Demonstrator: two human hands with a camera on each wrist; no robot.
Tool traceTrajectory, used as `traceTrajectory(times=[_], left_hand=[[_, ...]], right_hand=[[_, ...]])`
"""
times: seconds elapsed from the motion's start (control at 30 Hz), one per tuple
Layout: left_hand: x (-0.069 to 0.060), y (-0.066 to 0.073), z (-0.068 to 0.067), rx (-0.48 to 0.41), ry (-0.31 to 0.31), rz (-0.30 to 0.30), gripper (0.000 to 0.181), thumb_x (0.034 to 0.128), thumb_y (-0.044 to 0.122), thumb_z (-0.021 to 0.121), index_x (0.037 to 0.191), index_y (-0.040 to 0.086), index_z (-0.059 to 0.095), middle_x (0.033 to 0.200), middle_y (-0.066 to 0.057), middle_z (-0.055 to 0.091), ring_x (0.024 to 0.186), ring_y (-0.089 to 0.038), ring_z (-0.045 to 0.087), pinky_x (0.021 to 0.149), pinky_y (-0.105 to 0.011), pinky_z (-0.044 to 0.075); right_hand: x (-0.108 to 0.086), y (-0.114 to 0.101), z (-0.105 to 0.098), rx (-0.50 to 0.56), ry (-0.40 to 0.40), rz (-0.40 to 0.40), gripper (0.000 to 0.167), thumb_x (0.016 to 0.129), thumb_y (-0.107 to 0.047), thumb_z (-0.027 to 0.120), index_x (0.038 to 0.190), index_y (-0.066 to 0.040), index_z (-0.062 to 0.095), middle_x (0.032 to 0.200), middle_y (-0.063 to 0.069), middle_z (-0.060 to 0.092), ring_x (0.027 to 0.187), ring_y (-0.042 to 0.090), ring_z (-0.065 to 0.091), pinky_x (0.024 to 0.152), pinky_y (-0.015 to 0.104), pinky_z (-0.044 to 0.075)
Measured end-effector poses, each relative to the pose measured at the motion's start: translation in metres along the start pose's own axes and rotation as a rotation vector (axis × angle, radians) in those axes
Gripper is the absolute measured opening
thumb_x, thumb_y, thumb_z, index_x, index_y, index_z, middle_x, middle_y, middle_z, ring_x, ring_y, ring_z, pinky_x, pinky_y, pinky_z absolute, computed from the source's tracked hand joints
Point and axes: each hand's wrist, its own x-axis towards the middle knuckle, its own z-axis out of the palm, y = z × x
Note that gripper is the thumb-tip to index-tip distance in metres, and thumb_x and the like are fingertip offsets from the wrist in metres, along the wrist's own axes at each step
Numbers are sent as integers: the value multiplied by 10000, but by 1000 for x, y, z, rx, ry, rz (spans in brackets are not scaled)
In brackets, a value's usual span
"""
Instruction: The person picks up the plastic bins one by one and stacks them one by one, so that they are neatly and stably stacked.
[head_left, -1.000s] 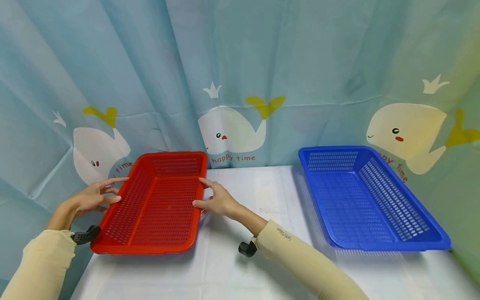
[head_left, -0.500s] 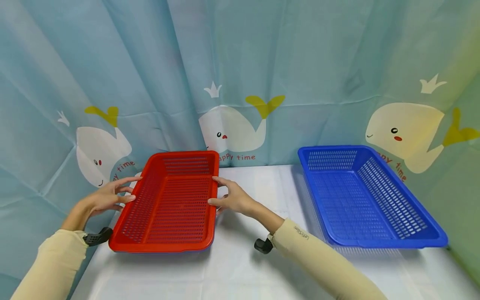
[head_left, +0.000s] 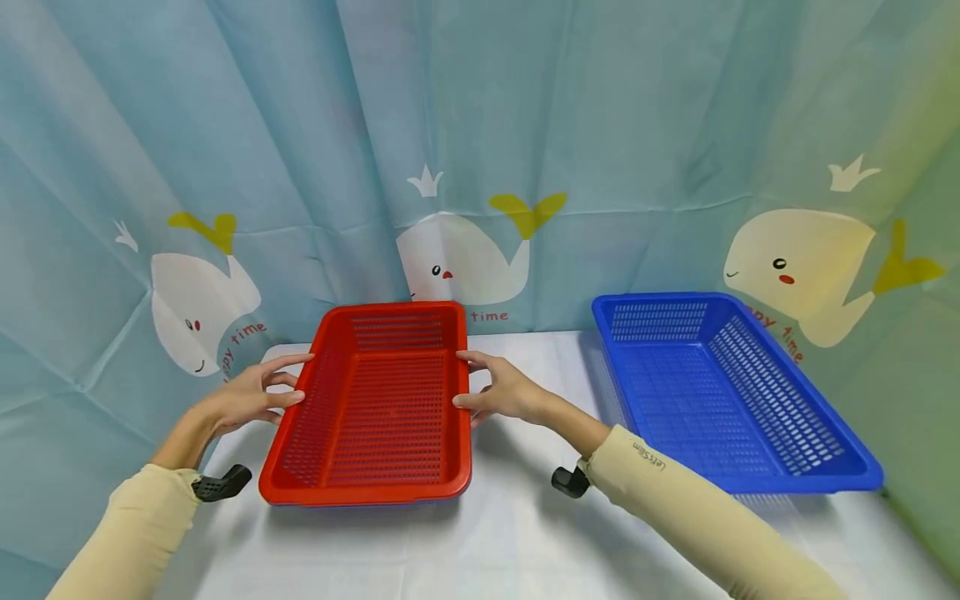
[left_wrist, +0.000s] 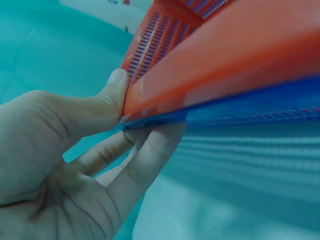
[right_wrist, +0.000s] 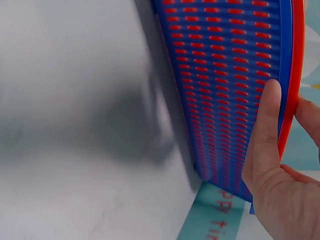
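A red plastic basket is nested inside a blue basket, whose slotted side shows in the right wrist view. At the left rim, my left hand pinches the two baskets together, thumb on the red rim and fingers under the blue one. Opposite it, my right hand holds the right rim, with a finger along the blue side. The nested pair is level in the head view. Nothing lies inside the red basket.
Another blue basket stands at the right of the white-covered table. A curtain with whale prints hangs right behind the table. Between the red basket and the right-hand blue basket lies a strip of white cloth.
Both hands have moved to the right, carrying the nested red and blue baskets with them, nearer to the other blue basket. The grips on the rims look the same.
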Motion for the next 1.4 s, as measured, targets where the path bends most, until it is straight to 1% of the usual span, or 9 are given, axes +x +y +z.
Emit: traceTrajectory(times=[0.1,0.2,0.4,0.53,0.7,0.87,1.13,1.27,1.4], left_hand=[[6,2,11,-26,-11,14,791,983,125,709,1629,101,254,1250,-255,543,921,-247,685,705,-435,621],[12,4,23,-56,-17,32,792,978,115,714,1628,98,261,1228,-245,562,910,-247,699,719,-443,625],[21,10,47,-72,-8,57,792,959,106,736,1618,99,296,1214,-262,578,908,-286,714,749,-472,627],[29,13,64,-72,-1,63,787,948,110,748,1610,106,321,1199,-245,587,914,-280,705,747,-462,628],[38,18,81,-100,-2,65,790,931,98,766,1601,118,347,1182,-229,592,911,-289,709,751,-477,627],[48,22,95,-126,-10,78,783,926,79,768,1596,134,367,1166,-212,596,904,-279,709,749,-477,628],[57,32,116,-161,-24,91,778,922,72,772,1591,158,385,1166,-201,613,901,-281,719,751,-484,626],[61,37,123,-155,-24,94,775,922,75,774,1589,171,392,1163,-197,614,908,-275,717,749,-484,627],[62,38,125,-157,-18,80,769,919,63,775,1581,194,407,1167,-194,615,912,-281,719,748,-488,626]], right_hand=[[-7,-1,-11,-12,9,31,851,923,-10,751,1618,-56,262,1483,247,380,743,295,728,747,509,620],[-15,-1,-22,-34,20,56,842,915,4,754,1610,-59,283,1483,249,385,737,300,723,747,531,615],[-32,-2,-43,-77,29,89,840,908,24,755,1603,-47,289,1486,274,375,762,305,725,702,463,631],[-45,-1,-58,-87,16,110,836,917,36,737,1607,-42,271,1502,290,348,820,316,726,717,480,629],[-60,-2,-74,-96,-3,127,837,930,38,719,1610,-23,234,1522,318,302,871,328,732,732,498,626],[-73,-5,-86,-93,-9,151,833,934,52,704,1612,-31,227,1518,320,288,891,340,730,755,515,621],[-93,-6,-102,-145,6,148,848,923,30,727,1608,-17,230,1519,344,302,920,341,732,751,528,619],[-100,-5,-107,-158,12,142,853,920,22,734,1607,-12,228,1517,351,306,933,336,728,739,504,625],[-104,-4,-108,-166,5,129,848,924,10,734,1602,1,225,1500,362,310,934,334,730,737,502,626]])
